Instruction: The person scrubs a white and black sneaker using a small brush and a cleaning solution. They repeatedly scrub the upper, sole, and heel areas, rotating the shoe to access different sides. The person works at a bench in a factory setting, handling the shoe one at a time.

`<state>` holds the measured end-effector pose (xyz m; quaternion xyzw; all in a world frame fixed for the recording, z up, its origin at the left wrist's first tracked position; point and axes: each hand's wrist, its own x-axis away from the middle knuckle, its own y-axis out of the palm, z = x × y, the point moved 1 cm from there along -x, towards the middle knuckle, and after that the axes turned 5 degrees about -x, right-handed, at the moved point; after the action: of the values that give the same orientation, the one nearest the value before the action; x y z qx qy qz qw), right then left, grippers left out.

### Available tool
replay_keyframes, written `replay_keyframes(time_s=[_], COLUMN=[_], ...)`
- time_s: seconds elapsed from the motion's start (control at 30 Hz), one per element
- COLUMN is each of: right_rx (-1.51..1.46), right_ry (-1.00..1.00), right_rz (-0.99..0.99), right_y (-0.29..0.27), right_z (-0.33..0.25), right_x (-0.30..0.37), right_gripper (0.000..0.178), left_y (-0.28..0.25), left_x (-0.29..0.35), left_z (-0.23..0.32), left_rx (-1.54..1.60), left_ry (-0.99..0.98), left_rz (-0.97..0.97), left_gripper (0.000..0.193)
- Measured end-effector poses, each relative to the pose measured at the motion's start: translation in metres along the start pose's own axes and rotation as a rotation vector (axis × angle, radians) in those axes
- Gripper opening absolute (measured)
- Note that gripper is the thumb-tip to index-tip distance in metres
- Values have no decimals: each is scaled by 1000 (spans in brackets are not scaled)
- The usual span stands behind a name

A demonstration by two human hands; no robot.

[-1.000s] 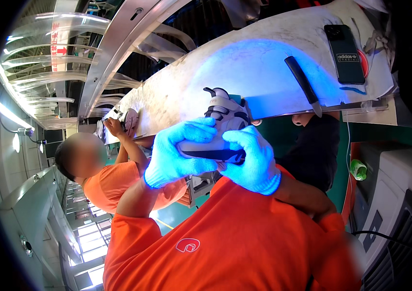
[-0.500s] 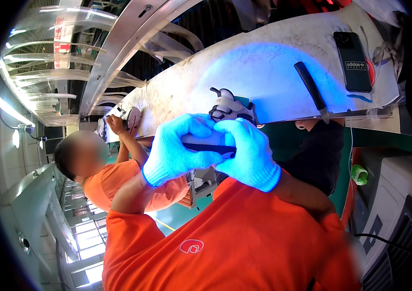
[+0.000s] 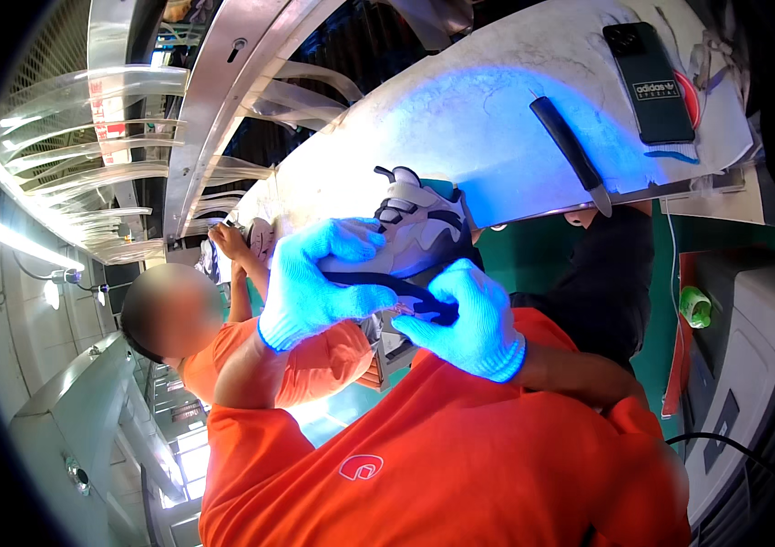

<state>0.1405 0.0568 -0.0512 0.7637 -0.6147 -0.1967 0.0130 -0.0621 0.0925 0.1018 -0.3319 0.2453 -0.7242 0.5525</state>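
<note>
A white and grey sneaker (image 3: 417,230) with black trim is held in front of me at the table's near edge, its upper facing up and away. My left hand (image 3: 314,284), in a knitted glove glowing blue-white, grips its left side with fingers over the upper and thumb along the dark sole edge (image 3: 362,279). My gloved right hand (image 3: 471,321) pinches the sole at its right end, fingers bent round it. Parts of the sole are hidden behind both hands.
Blue light falls on the pale worktable (image 3: 333,164). A black-handled knife (image 3: 569,146) lies on it near the edge, beside a dark phone (image 3: 650,80) at the right. A co-worker in orange (image 3: 301,365) handles another shoe (image 3: 261,239) at the left. A grey machine (image 3: 752,337) stands right.
The sneaker has tilted so that more of its upper shows. My right hand has shifted down, and the two hands are wider apart. Both still hold the shoe.
</note>
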Motion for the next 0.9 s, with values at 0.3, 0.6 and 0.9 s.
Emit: replay_keyframes(time_s=[0.3,0.6,0.9], right_rx=[23,61,79], right_ry=[-114,-116,8], right_rz=[-50,-123,-226], right_y=[-6,-5,1], right_z=[22,31,30], right_x=[-28,-30,-42], right_gripper=[51,68,76], left_y=[-7,-13,-20], left_x=[-1,-2,1], left_z=[-19,-31,-50], left_rx=[0,-15,27], left_ry=[135,197,182], left_rz=[-29,-42,-90], left_gripper=[55,58,57])
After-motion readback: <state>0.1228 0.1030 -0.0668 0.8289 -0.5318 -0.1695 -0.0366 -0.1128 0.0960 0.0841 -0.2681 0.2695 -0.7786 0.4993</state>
